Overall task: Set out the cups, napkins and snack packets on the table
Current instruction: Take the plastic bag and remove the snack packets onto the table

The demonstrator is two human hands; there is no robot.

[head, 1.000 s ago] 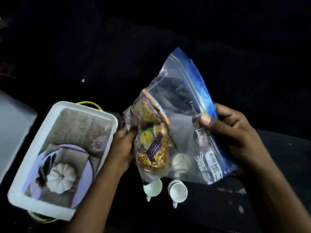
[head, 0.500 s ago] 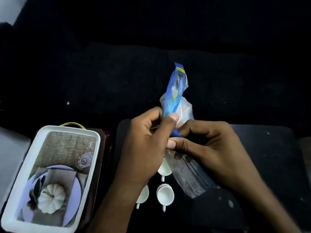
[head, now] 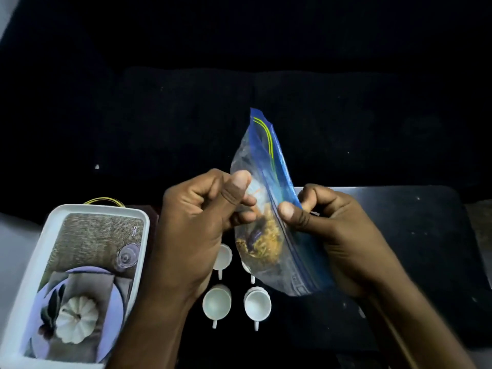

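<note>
Now, change: half a second ago the zip bag (head: 269,166) was twisted thin with both hands bunched at its middle; it has since spread wider, the hands have parted, and the snack packets (head: 262,241) show through.
Left hand (head: 197,222): thumb up, fingers curled, pinching the bag's clear left side.
Right hand (head: 340,241): thumb and curled fingers pinching the blue zip strip side.
Bag place: held tilted in the air above the table (head: 399,235), over the back pair of cups.
Cups (head: 217,304): four white ones, upright, in two rows near the table's near left corner, handles toward the near edge.
Tray (head: 98,209): white, just off the table's left edge.
</note>
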